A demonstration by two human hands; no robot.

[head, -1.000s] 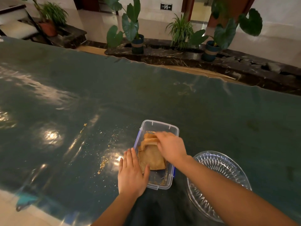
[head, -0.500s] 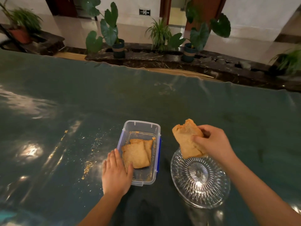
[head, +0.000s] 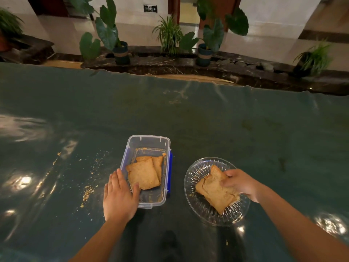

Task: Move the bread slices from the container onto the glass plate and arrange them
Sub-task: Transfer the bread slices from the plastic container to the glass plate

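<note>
A clear plastic container (head: 149,140) with blue side clips sits on the table. Two overlapping bread slices (head: 144,173) lie inside it among crumbs. My left hand (head: 120,197) rests flat against the container's near left corner, thumb over the rim. To the right stands a cut glass plate (head: 194,174). A bread slice (head: 215,191) lies on the plate, and my right hand (head: 240,183) grips its far right edge.
The table is covered with a shiny dark green sheet (head: 226,120). Crumbs (head: 87,192) are scattered left of the container. Potted plants (head: 120,52) stand on a dark stone ledge beyond the table's far edge.
My right hand lifted a slice out of the container, carried it right and lowered it onto the glass plate. My left hand stayed on the container.
</note>
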